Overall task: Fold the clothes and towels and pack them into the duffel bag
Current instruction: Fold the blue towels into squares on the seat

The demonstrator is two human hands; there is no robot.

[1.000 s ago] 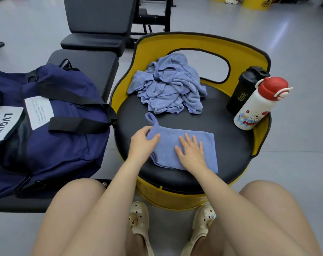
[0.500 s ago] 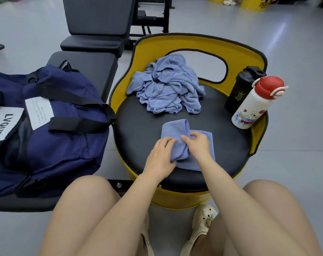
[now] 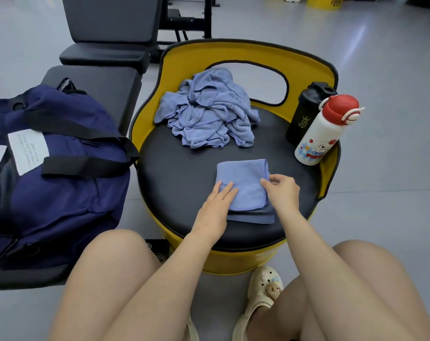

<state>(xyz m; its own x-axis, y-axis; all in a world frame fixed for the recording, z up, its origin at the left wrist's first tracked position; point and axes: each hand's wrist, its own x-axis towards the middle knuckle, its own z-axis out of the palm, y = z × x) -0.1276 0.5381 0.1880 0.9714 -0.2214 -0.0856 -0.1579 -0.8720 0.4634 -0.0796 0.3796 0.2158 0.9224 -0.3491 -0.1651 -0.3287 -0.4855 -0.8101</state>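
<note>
A small blue towel (image 3: pixel 243 183), folded into a square, lies on the black seat of a yellow barrel chair (image 3: pixel 184 178). My left hand (image 3: pixel 215 207) rests flat on the towel's left part with straight fingers. My right hand (image 3: pixel 281 193) pinches the towel's right edge between thumb and fingers. A crumpled heap of blue towels (image 3: pixel 209 112) sits at the back of the seat. The navy duffel bag (image 3: pixel 49 168) lies on a black bench to the left; its opening is not visible.
A black shaker bottle (image 3: pixel 305 112) and a white bottle with a red cap (image 3: pixel 324 134) stand at the seat's right edge. A black gym bench (image 3: pixel 105 28) is behind the bag. My bare legs and cream clogs (image 3: pixel 260 299) fill the foreground over grey floor.
The towel lay long and flat under both hands. Its left half has been folded over to the right, leaving a square. My left hand now presses it flat.
</note>
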